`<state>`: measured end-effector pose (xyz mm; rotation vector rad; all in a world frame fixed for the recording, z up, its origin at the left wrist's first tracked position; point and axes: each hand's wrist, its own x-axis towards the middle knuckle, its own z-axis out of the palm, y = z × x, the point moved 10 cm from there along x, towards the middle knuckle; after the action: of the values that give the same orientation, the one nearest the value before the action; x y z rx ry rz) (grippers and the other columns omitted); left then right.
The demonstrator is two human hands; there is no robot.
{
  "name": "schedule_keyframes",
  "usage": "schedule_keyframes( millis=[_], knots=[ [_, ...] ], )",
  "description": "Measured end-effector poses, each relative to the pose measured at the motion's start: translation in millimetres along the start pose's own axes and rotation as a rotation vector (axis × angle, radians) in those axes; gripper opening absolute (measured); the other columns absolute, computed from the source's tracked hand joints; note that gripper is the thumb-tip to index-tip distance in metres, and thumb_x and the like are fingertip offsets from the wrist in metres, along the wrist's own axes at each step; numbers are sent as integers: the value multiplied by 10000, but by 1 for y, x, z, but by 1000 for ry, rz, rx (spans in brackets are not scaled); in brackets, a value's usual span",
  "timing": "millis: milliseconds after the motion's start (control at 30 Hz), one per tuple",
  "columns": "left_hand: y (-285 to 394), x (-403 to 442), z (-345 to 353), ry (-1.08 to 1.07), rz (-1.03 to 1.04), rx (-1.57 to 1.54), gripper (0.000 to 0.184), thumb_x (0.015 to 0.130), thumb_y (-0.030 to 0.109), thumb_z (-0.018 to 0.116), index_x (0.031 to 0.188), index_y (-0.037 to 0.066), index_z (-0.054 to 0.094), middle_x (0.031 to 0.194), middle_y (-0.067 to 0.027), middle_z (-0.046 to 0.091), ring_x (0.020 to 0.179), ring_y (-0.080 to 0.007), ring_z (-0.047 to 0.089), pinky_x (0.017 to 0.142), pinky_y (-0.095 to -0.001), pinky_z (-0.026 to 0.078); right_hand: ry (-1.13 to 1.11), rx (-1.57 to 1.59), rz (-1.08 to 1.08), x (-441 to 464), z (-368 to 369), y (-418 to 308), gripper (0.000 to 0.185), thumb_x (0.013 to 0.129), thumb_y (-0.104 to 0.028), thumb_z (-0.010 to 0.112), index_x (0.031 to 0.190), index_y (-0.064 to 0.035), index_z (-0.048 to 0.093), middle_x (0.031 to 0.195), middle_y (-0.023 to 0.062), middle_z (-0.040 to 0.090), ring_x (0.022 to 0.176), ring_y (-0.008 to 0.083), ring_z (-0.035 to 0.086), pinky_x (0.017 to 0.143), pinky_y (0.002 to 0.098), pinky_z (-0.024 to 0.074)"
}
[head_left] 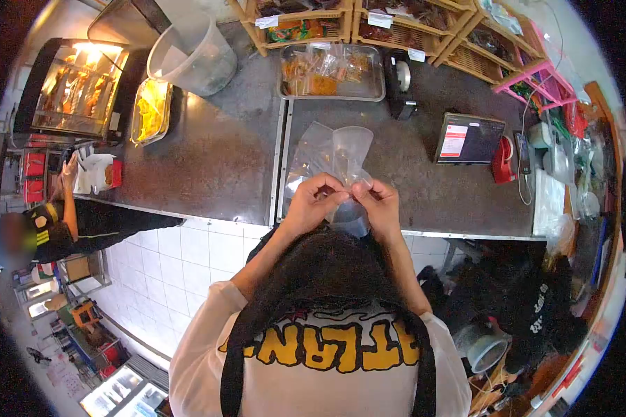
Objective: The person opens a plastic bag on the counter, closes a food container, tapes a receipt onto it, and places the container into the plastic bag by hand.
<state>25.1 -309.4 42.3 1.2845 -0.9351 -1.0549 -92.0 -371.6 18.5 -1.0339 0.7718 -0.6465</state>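
At the front edge of the dark counter, my left hand (314,203) and my right hand (378,207) meet with thumbs and fingertips pinched together. Between them they grip the top of a clear plastic bag (350,221), which hangs below the fingers in front of my apron. Whether anything is inside it I cannot make out. Just beyond my fingers, more clear plastic bags (313,149) lie flat and overlapping on the counter.
A metal tray (379,96) of small packed bags stands at the back, beside a black tape dispenser (401,83). To the right are a tablet (469,139) and a red tape dispenser (503,160). A large plastic bucket (215,73) stands back left; a co-worker (55,222) is at far left.
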Motion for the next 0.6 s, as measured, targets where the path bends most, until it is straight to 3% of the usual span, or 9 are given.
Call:
schedule_keyframes(
  millis=[267, 500, 600],
  knots=[
    [-9, -4, -11, 53, -50, -135, 68, 835, 36, 657, 859, 28, 595, 877, -31, 605, 761, -98, 567, 679, -247, 478, 30, 49, -59, 3, -9, 2, 53, 857, -61, 642, 859, -8, 643, 834, 60, 675, 768, 117, 619, 714, 244, 484],
    [-20, -6, -31, 170, -126, -120, 98, 869, 93, 634, 901, 35, 562, 874, -17, 593, 751, -91, 565, 647, -235, 476, 59, 0, -64, 3, -12, -6, 77, 891, -89, 595, 877, -18, 623, 834, 56, 661, 752, 112, 605, 700, 260, 491],
    [-17, -5, -22, 99, -129, -101, 154, 871, 122, 641, 934, 24, 540, 847, -18, 593, 733, -77, 565, 648, -229, 472, 25, -35, -85, 3, -4, -6, 67, 890, -83, 596, 885, -22, 623, 820, 39, 652, 724, 102, 592, 668, 251, 476]
  ],
)
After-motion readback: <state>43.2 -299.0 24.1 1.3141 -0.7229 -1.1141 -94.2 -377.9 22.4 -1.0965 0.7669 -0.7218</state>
